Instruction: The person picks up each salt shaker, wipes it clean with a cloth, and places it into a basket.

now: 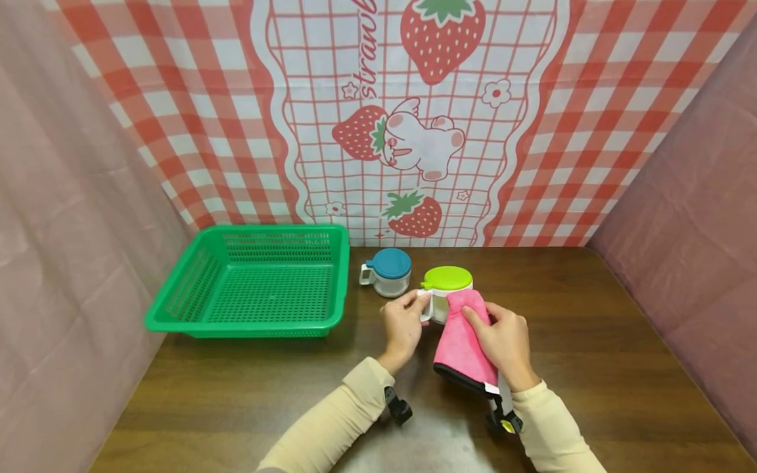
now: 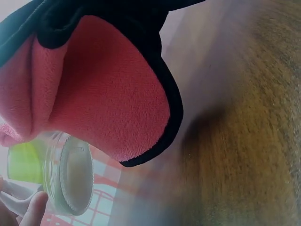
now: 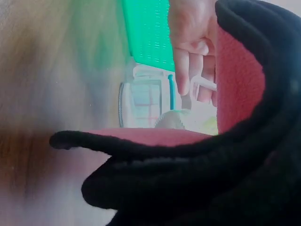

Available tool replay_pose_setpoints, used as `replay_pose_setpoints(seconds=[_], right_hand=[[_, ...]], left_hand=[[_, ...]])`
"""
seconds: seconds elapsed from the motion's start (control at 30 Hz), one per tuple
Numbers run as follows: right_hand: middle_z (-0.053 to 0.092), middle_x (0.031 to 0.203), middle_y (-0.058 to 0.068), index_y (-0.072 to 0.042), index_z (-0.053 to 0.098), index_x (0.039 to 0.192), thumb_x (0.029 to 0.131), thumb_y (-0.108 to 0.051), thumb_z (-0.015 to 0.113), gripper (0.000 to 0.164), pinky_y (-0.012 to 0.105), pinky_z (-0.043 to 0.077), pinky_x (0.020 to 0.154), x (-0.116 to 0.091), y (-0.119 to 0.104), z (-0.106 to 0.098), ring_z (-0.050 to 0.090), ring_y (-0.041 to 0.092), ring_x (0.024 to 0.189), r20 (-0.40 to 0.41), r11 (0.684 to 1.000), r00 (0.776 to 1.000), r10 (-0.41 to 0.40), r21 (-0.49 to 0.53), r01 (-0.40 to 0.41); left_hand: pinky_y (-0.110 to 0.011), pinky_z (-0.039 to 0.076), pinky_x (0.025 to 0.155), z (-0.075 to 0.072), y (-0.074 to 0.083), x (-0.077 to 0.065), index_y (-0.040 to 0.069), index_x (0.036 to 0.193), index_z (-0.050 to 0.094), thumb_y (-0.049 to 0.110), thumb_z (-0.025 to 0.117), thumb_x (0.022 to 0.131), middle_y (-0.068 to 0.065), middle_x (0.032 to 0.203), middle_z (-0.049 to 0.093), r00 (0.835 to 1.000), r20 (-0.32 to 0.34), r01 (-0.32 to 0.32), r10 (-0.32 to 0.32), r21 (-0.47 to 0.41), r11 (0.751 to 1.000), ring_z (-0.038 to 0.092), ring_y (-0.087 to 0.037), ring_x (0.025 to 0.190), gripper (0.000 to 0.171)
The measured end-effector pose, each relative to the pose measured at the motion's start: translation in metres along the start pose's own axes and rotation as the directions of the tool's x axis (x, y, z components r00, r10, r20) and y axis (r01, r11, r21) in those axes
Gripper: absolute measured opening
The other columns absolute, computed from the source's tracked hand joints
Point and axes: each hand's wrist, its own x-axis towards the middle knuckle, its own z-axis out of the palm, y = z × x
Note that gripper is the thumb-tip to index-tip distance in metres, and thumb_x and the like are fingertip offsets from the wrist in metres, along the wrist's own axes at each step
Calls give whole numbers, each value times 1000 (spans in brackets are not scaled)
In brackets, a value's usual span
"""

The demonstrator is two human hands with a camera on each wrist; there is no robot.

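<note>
Pink cloth (image 1: 463, 347) hangs, black edge (image 1: 458, 377) above table (image 1: 597, 355).

1. Brown wooden table (image 1: 591, 368), visible grain, fills lower half of head view; far edge runs across mid-frame. Glossy surface, pale sheen toward lower middle. Also seen along right side of left wrist view and left side of right wrist view.
2. Green plastic basket (image 1: 269, 292) on it, left of centre. Rectangular, open side up, perforated walls and bottom.
3. Blue-lidded jar (image 1: 391, 266) on it, near centre, upright, just beside basket but apart. Clear body, handle toward frame left.
</note>
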Motion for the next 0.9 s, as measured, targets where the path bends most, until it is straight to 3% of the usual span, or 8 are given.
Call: replay_pose_setpoints(seconds=[0.37,0.6,0.73,0.9], right_hand=[[73,79,18,-1,76,97,84,-26,76,29,33,43,59,4,1,-5,63,30,69,33,998,998,55,-14,-55],[71,74,14,-5,76,92,86,-29,74,25,27,41,54,13,4,-13,55,20,64,89,994,990,106,23,-108],[71,76,12,-4,75,92,89,-31,71,28,25,40,54,17,8,-20,50,14,64,173,988,976,132,56,-143],[71,76,8,-3,73,99,91,-40,67,38,26,40,52,21,14,-24,49,11,62,267,970,943,197,86,-227]], left_hand=[[-30,56,46,-4,-2,0,-5,98,75,11,75,84,-23,90,74,997,45,-65,65,6,998,71,-23,69,22],[-41,57,49,-6,-1,1,-6,100,74,7,75,84,-23,90,73,995,68,-75,76,-16,997,71,-30,70,20],[-50,56,52,-8,5,1,-9,99,73,2,73,84,-26,89,72,994,78,-69,71,-21,997,68,-31,67,18],[-55,55,57,-14,24,-3,-13,99,71,-3,70,85,-29,90,71,991,126,-43,47,-35,998,66,-35,69,18]])
